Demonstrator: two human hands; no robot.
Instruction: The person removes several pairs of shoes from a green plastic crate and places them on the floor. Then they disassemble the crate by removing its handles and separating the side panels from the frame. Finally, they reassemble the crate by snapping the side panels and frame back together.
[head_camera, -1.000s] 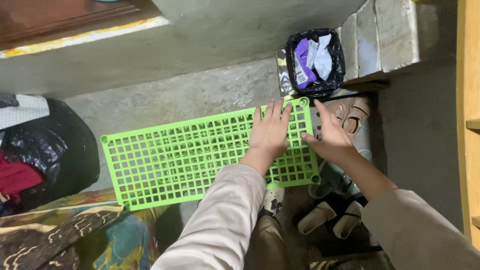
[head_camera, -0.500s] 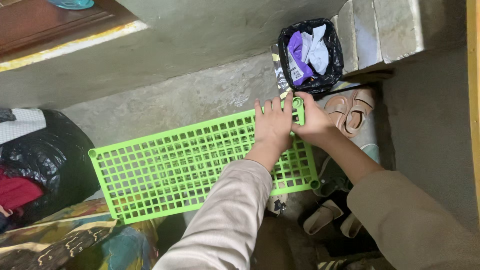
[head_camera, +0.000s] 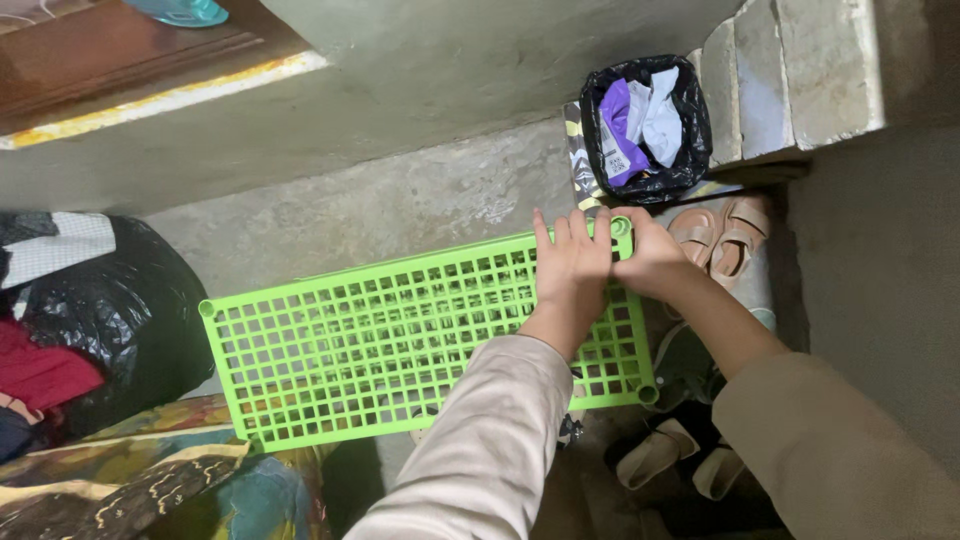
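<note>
A bright green plastic grid panel (head_camera: 400, 330) is held level over shoes, its far right corner pressed by the flat left hand (head_camera: 572, 265) and gripped by the right hand (head_camera: 650, 262), nothing yet attached.

Bright green grid panel (head_camera: 380, 330), square-holed

**One head camera, looking straight down**

I am watching through a single head-worn camera, looking steeply down past both sleeves onto the green grid panel (head_camera: 400, 340) and concrete floor (head_camera: 400, 200), framing everything closely. No second view is sharing the scene.
</note>
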